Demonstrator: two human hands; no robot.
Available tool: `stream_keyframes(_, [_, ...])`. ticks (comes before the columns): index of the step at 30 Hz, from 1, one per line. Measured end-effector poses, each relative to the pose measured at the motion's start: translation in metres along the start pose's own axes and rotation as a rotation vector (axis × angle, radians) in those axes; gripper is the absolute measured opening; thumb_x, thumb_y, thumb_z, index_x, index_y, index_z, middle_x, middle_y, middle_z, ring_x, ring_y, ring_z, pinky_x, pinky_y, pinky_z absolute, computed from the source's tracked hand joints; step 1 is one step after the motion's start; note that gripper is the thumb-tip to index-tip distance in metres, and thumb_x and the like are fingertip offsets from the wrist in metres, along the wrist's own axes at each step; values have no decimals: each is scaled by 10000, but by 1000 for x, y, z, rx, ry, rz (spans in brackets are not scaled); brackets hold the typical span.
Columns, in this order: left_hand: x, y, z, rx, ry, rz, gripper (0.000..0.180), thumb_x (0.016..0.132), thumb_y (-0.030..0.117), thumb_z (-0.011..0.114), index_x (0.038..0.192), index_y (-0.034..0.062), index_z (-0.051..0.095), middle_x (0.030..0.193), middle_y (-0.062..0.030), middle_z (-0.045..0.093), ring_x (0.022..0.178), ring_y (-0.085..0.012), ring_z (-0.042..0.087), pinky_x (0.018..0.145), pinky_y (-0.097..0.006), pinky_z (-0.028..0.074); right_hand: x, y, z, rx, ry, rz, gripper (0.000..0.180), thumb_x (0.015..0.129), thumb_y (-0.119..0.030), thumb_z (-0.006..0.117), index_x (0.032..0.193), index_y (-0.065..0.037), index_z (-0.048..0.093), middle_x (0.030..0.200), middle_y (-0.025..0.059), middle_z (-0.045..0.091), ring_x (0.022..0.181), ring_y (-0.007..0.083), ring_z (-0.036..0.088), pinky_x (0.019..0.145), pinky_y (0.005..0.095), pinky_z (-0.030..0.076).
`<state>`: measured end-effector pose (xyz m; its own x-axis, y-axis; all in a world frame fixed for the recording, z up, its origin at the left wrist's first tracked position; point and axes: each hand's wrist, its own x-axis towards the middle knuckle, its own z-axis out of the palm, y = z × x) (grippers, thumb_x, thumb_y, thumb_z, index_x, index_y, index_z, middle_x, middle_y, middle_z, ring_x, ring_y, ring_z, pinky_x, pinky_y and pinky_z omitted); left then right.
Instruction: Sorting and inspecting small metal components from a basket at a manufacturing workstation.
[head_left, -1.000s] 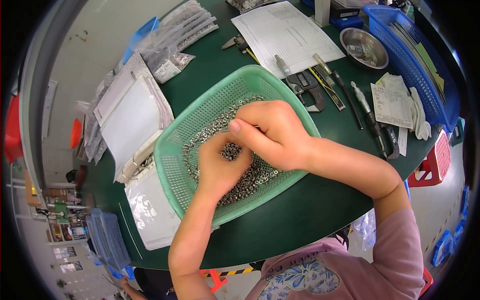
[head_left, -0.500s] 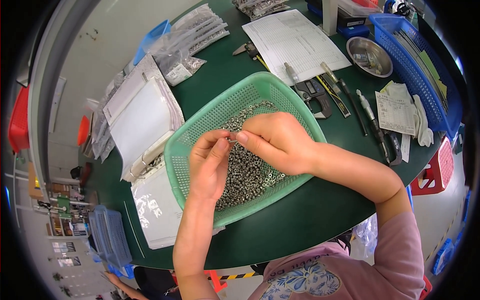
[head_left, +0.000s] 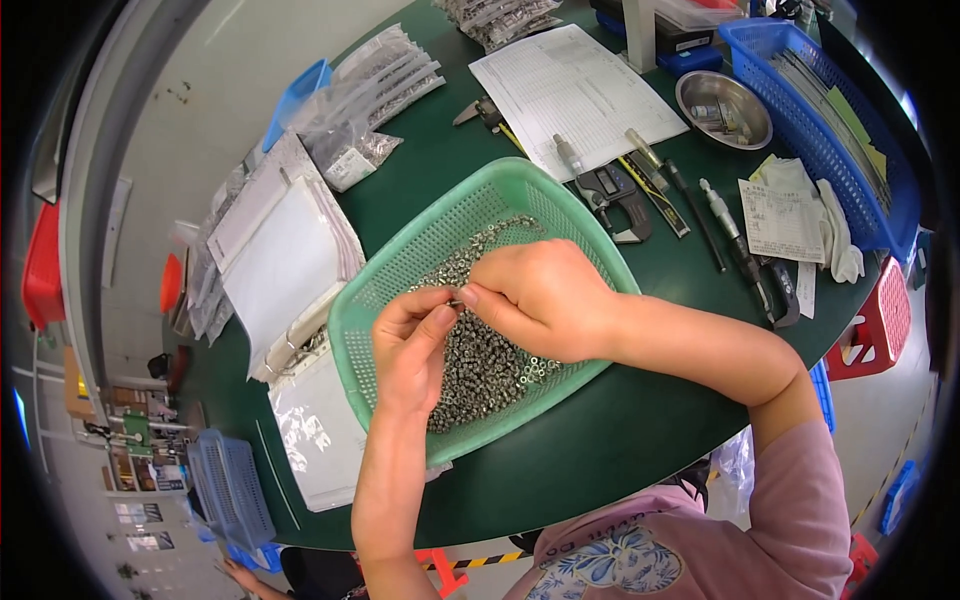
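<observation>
We are working over a dark green table [head_left: 640, 450], its curved near edge running just in front of us. A green mesh basket [head_left: 400, 290] is sitting at its centre, tilted, holding a heap of small metal parts [head_left: 485, 365]. Our right hand [head_left: 545, 300] and left hand [head_left: 410, 345] are hovering above that heap, fingertips meeting, pinching one tiny metal piece [head_left: 455, 297] narrowly between them. White plastic bags [head_left: 290, 265] are crowding the basket's left rim; calipers [head_left: 610, 190] and a printed sheet [head_left: 575, 95] are lying beyond its far corner. Bare table is showing to the right.
</observation>
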<state>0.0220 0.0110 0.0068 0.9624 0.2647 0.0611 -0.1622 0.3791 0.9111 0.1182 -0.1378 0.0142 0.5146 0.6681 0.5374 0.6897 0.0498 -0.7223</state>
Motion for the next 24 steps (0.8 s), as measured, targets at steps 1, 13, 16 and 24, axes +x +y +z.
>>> stream_keyframes(1, [-1,0,0,40,9,13,142,754,-60,581,883,-6,601,895,-98,604,833,-153,565,765,-262,456,0,-1,-2,-30,-28,-12,212,799,-150,485,630,-26,516,580,119,497,544,320,494,471,398,375])
stream_keyframes(13, [-1,0,0,217,65,-9,129,748,-69,590,867,-20,599,871,-96,600,792,-139,567,722,-251,472,-2,-2,4,-158,-34,-34,196,781,-153,503,627,-31,511,584,116,501,531,319,504,462,413,383])
stream_keyframes(16, [0,0,4,167,146,-2,127,767,-52,579,892,-26,588,860,-86,598,798,-139,566,758,-254,465,0,0,1,-57,29,-40,227,804,-166,491,631,-20,501,572,122,482,523,317,479,470,400,367])
stream_keyframes(24, [1,0,6,135,75,-6,135,770,-54,570,902,-29,584,860,-90,597,808,-150,566,780,-262,462,1,1,-4,200,-6,18,311,857,-204,439,626,1,478,536,124,421,507,284,406,493,368,340])
